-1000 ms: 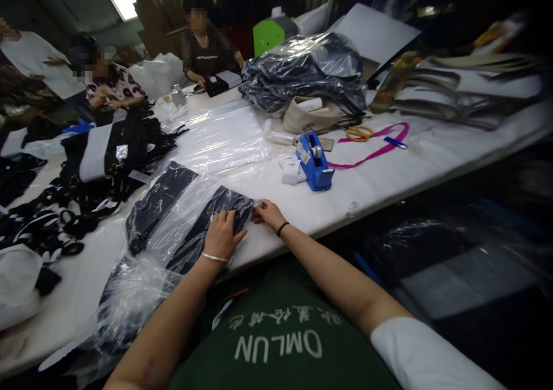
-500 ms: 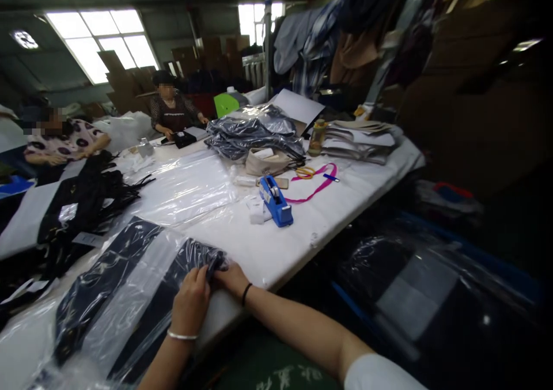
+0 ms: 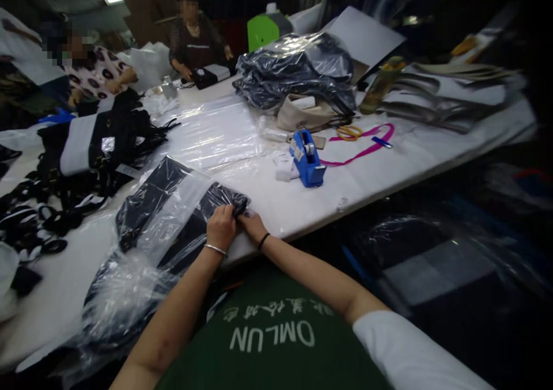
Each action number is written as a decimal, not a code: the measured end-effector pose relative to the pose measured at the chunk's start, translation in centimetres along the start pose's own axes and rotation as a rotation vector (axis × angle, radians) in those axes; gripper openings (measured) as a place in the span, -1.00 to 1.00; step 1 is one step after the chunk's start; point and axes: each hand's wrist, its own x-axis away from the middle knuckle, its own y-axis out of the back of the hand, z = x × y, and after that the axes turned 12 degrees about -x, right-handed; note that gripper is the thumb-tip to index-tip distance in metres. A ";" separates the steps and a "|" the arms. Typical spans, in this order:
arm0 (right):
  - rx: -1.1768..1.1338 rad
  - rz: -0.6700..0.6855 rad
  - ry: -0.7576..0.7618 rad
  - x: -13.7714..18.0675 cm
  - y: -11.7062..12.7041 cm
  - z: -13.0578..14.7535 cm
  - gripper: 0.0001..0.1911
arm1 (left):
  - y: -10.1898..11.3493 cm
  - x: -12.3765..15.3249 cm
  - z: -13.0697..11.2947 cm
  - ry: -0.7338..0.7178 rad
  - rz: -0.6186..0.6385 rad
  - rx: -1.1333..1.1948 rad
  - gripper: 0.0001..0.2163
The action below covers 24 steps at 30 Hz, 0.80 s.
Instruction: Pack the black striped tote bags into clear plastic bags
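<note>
A clear plastic bag (image 3: pixel 142 217) with dark folded cloth and a pale band inside lies on the white table in front of me. My left hand (image 3: pixel 222 227) is closed on its right end, fingers curled over the bunched plastic. Just beside it, my right hand (image 3: pixel 253 228) pinches the same gathered end close to the table's front edge. Its fingertips are partly hidden. Crumpled clear plastic (image 3: pixel 129 298) spreads toward me at the lower left.
A blue tape dispenser (image 3: pixel 307 162) stands beyond my hands, near yellow-handled scissors (image 3: pixel 349 132) and a pink ribbon (image 3: pixel 380 129). Flat clear bags (image 3: pixel 211 131), black strapped goods (image 3: pixel 97 139) and bagged dark goods (image 3: pixel 298 67) lie farther back. Two people work across the table.
The view has tilted down and shifted, so the table things appear higher and farther right. Both hands stay on the bag's gathered end. My green apron now shows.
</note>
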 end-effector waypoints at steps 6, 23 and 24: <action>-0.112 0.048 0.003 0.6 0.2 0.6 -0.76 | -0.5 1.5 -0.6 -0.131 0.027 -0.066 -0.70; -0.165 -0.033 0.110 1.2 -0.1 3.1 -0.67 | 0.2 2.2 -2.4 -0.120 0.049 -0.217 -0.62; -0.174 -0.039 0.097 1.2 -0.1 3.2 -0.67 | 0.1 2.0 -2.4 -0.139 0.045 -0.243 -0.64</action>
